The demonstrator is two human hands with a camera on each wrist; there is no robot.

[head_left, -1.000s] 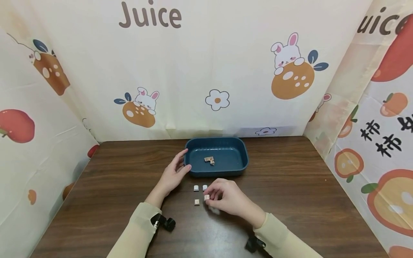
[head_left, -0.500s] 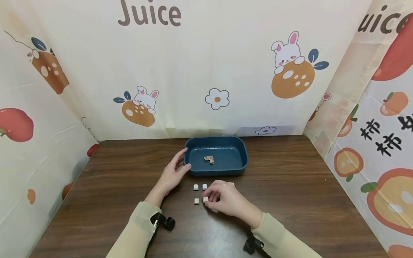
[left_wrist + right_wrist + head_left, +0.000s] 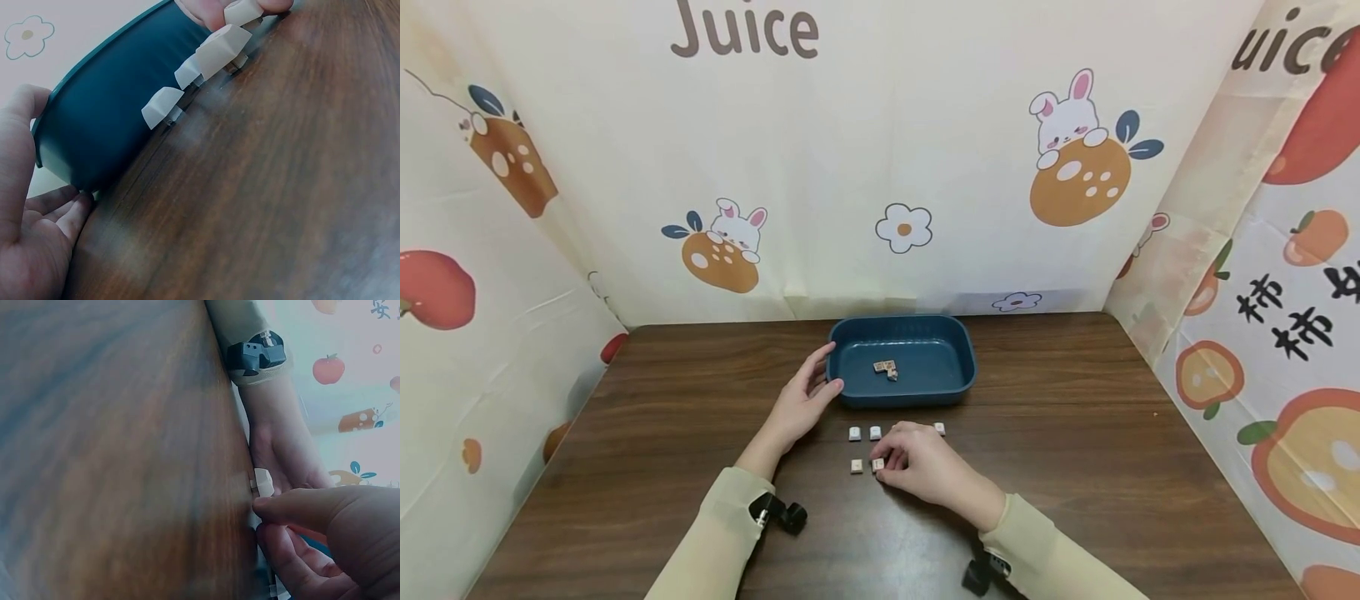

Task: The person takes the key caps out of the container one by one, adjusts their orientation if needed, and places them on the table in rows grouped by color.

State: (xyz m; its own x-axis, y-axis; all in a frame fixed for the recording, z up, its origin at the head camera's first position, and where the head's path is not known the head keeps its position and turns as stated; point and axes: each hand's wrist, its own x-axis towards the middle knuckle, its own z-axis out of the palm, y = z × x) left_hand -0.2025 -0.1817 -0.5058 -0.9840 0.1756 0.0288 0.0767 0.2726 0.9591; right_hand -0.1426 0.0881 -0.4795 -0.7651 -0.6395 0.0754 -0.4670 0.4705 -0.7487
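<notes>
My right hand [image 3: 922,461] pinches a small pale keycap [image 3: 878,465] low at the table, between thumb and fingertips. To its left stands a cream keycap [image 3: 856,467]. Two white keycaps [image 3: 854,433] form a row behind them, and another white keycap [image 3: 939,428] peeks out past my right knuckles. My left hand [image 3: 800,408] holds the left end of a dark blue tray [image 3: 966,387], thumb and fingers spread around its corner. Several brown patterned pieces [image 3: 886,367] lie inside the tray. In the left wrist view, the keycaps [image 3: 162,106] sit raised on clear bases.
The brown wooden table [image 3: 662,417] reaches back to a printed cloth backdrop [image 3: 820,167], with similar cloth on both sides. The tray stands near the table's back edge. Black wrist cameras [image 3: 778,512] sit on both sleeves.
My right hand has shifted slightly toward me and lowered the pinched keycap beside the cream one. The white keycap behind that hand has come into sight. My left hand stays at the tray.
</notes>
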